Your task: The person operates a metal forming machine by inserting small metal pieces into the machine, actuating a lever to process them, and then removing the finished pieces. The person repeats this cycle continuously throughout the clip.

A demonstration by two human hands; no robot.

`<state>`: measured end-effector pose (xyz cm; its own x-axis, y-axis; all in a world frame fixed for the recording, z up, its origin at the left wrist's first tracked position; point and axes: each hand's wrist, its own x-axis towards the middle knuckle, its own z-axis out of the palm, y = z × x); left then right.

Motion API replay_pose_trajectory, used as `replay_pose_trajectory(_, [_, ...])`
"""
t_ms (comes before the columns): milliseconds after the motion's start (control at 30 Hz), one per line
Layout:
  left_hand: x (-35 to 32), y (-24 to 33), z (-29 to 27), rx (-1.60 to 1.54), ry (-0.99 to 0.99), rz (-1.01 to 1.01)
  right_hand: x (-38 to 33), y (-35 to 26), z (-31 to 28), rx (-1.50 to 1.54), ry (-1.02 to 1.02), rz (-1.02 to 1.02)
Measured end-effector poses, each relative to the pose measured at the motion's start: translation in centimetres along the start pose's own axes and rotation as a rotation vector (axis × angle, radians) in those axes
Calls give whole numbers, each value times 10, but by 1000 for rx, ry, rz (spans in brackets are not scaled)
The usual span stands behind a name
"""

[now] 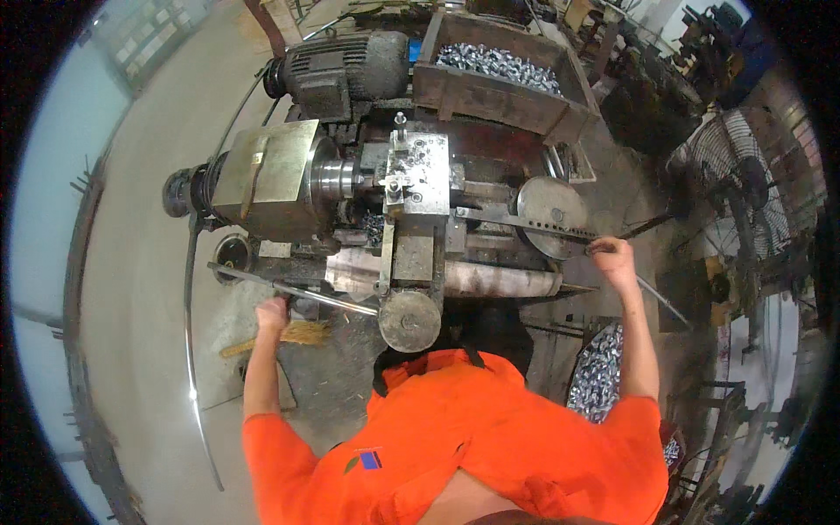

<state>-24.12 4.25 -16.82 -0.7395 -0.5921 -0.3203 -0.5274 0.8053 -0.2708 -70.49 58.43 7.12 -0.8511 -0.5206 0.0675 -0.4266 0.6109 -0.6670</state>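
In front of me stands a grimy lathe-like machine with a boxy headstock [269, 173], a spindle chuck [332, 178] and a tool block [424, 175]. My right hand [612, 258] is closed around the outer end of a flat metal lever with a row of holes [499, 216], which crosses a round metal disc [551, 206]. My left hand [272, 313] is closed just below a long metal rod [328, 298]; what its fingers hold is hidden. That rod runs toward a round handwheel [409, 321] at the machine's front.
A wooden crate [499, 107] of small shiny metal parts sits behind the machine, beside a ribbed motor [348, 66]. More such parts [597, 372] lie at my right. A straw broom [302, 333] lies near my left hand. A caged fan [735, 175] stands at the right.
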Motion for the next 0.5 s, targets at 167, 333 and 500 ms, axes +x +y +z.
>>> replay_pose_trajectory(167, [-8,9,-53,-119,61,-146,-21,131,-32,-692,208,161])
replay_pose_trajectory(333, [-20,-41,-36,-969,262,-235,-57,214,-55,-967,65,538])
replay_pose_trajectory(500, [-49,-25,-128,-1599,413,-522,-98,200,-28,-917,180,504])
